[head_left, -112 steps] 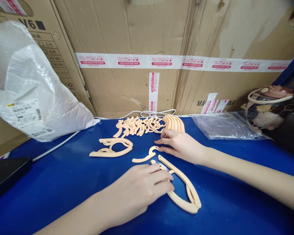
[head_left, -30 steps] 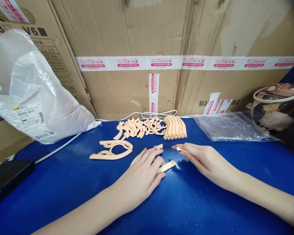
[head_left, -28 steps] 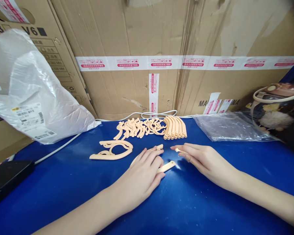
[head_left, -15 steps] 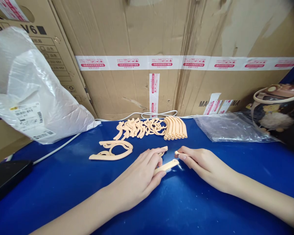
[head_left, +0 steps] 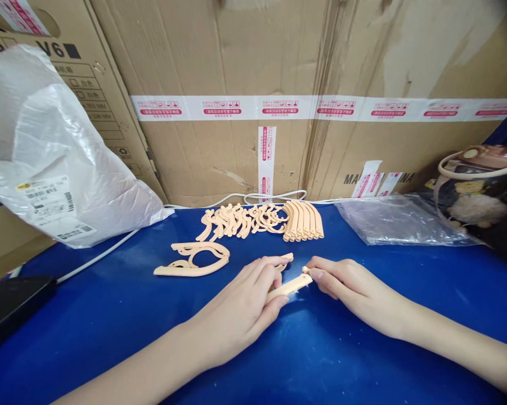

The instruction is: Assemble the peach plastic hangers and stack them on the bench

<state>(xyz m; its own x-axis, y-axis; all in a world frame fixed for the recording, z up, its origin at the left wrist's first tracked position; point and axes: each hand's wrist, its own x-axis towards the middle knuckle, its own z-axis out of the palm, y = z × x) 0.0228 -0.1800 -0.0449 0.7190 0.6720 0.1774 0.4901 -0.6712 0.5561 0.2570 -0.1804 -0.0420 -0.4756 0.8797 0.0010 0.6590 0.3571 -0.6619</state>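
My left hand point(head_left: 248, 298) is closed around a beige plastic folding hanger point(head_left: 294, 286); its straight arm sticks out to the right between thumb and fingers, and another arm's tip shows beyond the fingertips. Much of it is hidden under the palm. Between thumb and forefinger, my right hand point(head_left: 350, 287) pinches a small beige piece point(head_left: 306, 270), mostly covered by the fingers. Its tip sits right at the end of the straight arm; whether they touch I cannot tell. A folded beige hanger point(head_left: 202, 271) lies on the blue table to the left.
Behind the hands lie a row of curved hanger arms point(head_left: 304, 219) and a heap of small curved parts point(head_left: 232, 220). A white plastic bag point(head_left: 67, 163) stands left, above a black device point(head_left: 17, 309). A clear plastic bag point(head_left: 405, 222) lies right, before cardboard boxes point(head_left: 219, 152).
The hanger in my left hand has shifted slightly to the right. My right hand's small piece is now closer to the end of the straight arm.
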